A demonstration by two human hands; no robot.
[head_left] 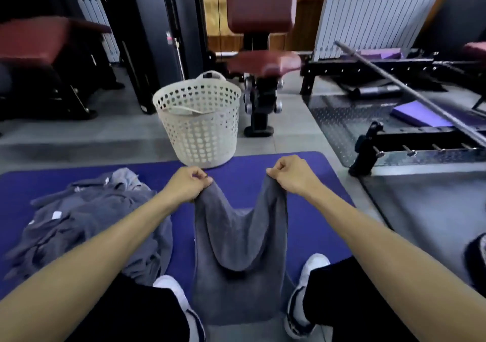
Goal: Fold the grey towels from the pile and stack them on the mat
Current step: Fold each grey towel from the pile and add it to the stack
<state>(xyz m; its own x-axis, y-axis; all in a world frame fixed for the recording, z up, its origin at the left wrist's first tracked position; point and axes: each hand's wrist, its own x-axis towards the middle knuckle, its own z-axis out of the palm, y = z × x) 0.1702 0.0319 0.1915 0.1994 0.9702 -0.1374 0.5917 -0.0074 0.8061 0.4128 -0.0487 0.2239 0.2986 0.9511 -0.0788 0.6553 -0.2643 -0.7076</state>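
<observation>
Towel (238,239) in hand, grey, hanging between the two knees above the near edge of the blue mat (310,226), lower end slumped onto the mat between the white shoes (181,305). Left hand (188,185) pinching one top corner, fingers curled tight around the cloth. Right hand (292,174) pinching the other top corner, fingers likewise curled on the fabric. Hands held apart, top edge sagging in a deep dip between them, so not yet pulled flat and not yet folded.

Judged early in the task: no folded towel and no stack anywhere on the visible mat, only this one lifted out. Still to do, as it seems: straighten, fold, lay down as the first of the stack, then repeat for the rest.

Left of the held towel, just beside it on the mat: pile of grey towels (86,226), crumpled and loose, several white labels showing, count impossible to tell.

Farther off, at the far edge of the mat and partly standing on it: white laundry basket (200,123), perforated wall, one handle up at the far rim and one folded down inside. Nothing else visible inside through the open top or the holes, though the bottom is hidden.

Beyond that, gym benches with dark red pads (263,61) and a white radiator (376,13).
</observation>
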